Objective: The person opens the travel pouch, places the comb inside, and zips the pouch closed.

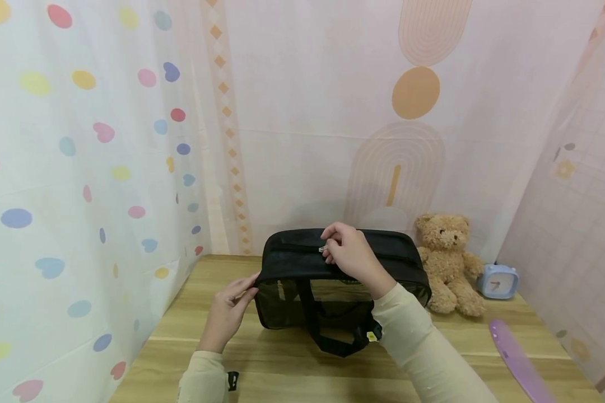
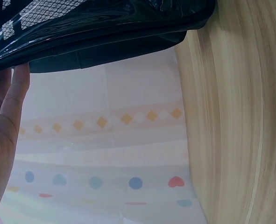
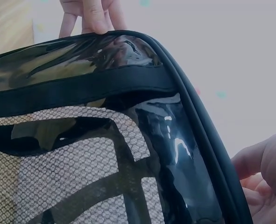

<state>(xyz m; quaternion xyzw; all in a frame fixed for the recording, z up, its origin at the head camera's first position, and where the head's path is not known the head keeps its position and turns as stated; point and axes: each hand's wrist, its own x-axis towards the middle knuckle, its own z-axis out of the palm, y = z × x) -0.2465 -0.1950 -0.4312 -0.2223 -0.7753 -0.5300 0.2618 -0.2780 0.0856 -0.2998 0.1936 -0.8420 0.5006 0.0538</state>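
A black bag (image 1: 282,263) with clear see-through sides stands on the wooden table, its zipped top facing up. My left hand (image 1: 230,305) pinches its upper left corner between thumb and fingers. Above the top, my right hand (image 1: 350,252) holds the small metal zipper pull (image 1: 322,249) with its fingertips, left of the middle. A black carry handle (image 1: 310,313) hangs down the front. Seen from the right wrist, the clear panel (image 3: 173,140) shows white mesh (image 3: 81,172) and dark straps within; the zipper pull is hidden there.
A brown teddy bear (image 1: 446,263) sits right of the bag, with a light blue alarm clock (image 1: 499,281) beside it. A purple translucent strip (image 1: 521,358) lies at the right table edge. Near my left sleeve is a black buckle (image 1: 233,380). Patterned curtains hang behind and at the sides.
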